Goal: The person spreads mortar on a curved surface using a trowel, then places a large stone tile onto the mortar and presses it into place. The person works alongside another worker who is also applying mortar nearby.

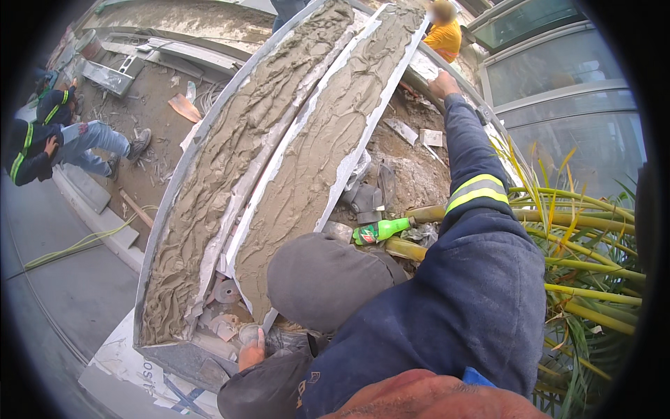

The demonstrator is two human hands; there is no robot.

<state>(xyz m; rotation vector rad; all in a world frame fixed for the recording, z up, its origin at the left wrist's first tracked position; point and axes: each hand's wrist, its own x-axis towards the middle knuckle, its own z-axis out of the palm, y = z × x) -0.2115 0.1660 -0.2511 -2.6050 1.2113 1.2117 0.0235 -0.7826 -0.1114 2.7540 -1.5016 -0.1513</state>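
My left hand (254,349) is low in the middle, fingers mostly hidden, by the lower end of a mortar-coated white-edged strip (310,167) and a small pale round item; what it grips is unclear. My right hand (444,84) reaches far up right, closed at the pale edge of the curved frame (426,67). A second mortar-filled channel (234,167) runs alongside the strip on the left. Below the strip's right side are rubble (412,160), scraps and a green plastic bottle (377,231), beside my grey-clad knee (324,276).
Two co-workers (49,146) in reflective-striped clothing are at the left, beside debris, cords (91,244) and boards (181,52). A person in yellow (443,40) is at the top. Palm fronds (586,279) crowd the right, below glass panels (558,126). A grey slab floor (49,293) lies lower left.
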